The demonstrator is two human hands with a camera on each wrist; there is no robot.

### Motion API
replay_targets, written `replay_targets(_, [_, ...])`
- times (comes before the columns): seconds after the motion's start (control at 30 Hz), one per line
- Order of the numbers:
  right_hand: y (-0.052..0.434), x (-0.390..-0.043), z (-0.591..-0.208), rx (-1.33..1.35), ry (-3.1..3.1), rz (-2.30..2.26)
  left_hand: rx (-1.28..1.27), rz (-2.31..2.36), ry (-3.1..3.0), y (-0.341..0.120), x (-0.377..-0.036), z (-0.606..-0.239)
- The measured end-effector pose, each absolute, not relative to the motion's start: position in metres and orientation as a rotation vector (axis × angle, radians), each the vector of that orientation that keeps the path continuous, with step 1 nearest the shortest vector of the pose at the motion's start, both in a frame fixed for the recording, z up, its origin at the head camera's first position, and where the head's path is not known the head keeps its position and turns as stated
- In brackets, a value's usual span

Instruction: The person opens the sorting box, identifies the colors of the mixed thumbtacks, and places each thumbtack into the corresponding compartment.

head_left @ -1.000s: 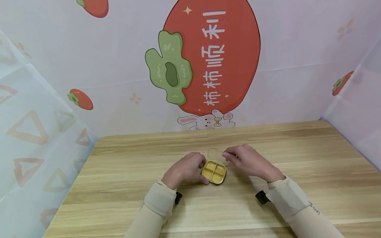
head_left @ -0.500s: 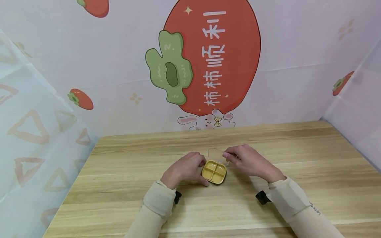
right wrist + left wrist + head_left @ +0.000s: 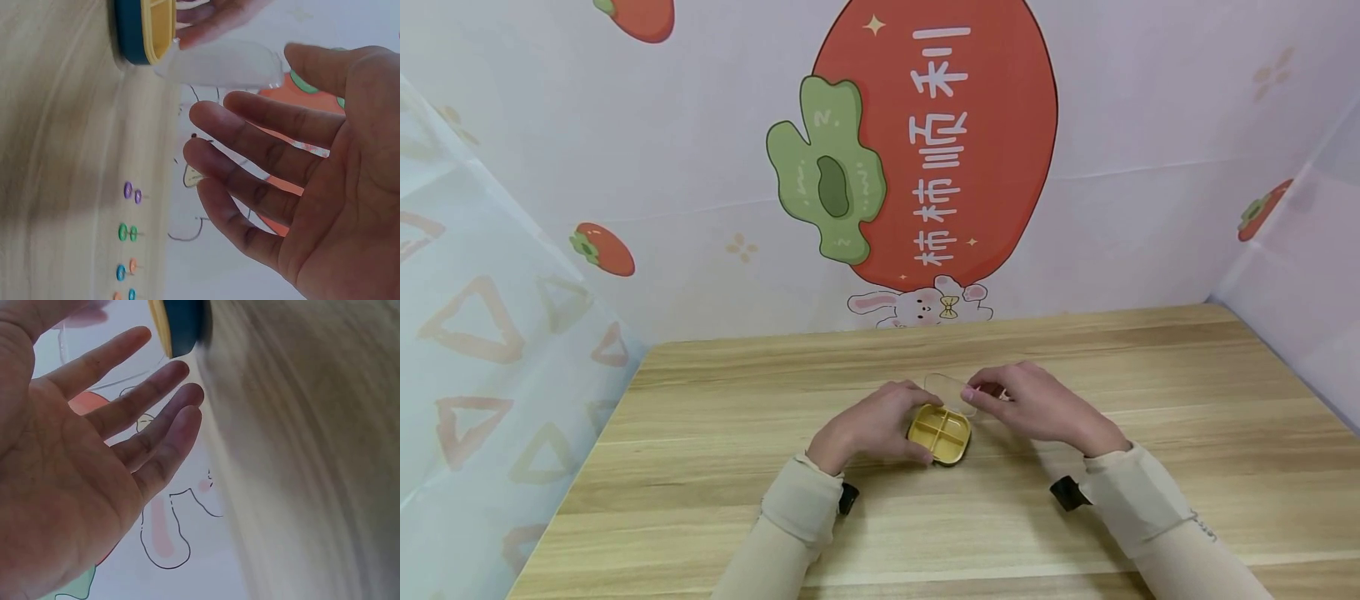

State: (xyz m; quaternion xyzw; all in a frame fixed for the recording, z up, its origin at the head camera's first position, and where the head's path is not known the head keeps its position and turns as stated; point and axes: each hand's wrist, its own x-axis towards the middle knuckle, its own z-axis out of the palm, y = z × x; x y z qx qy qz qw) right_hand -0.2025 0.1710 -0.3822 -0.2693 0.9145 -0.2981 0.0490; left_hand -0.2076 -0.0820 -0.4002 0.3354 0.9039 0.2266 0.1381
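Note:
A small pill box with four-way yellow compartments and a dark teal outer shell lies on the table. Its clear lid stands raised along the far side. My left hand grips the box from the left, thumb at the near edge and forefinger at the far edge. Its other fingers are fairly straight in the left wrist view. On the right, my right hand has its thumb tip at the lid's right edge. In the right wrist view the right hand's fingers are loosely extended, with a gap between thumb and forefinger.
Small coloured pieces like push pins stand in a row in the right wrist view; I cannot find them in the head view. The wooden table meets a printed backdrop behind, with side panels left and right.
My left forefinger has reached over the box's far edge and the thumb has come in against its near edge. My right hand has shifted slightly right. The box and raised lid stay nearly still.

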Motion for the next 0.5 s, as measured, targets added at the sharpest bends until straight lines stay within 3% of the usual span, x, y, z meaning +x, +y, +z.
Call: replay_targets(0.5, [0.197,-0.207,-0.369,-0.7,2.816,-0.919,0.846,0.709,2.662,-0.083,-0.209,-0.405])
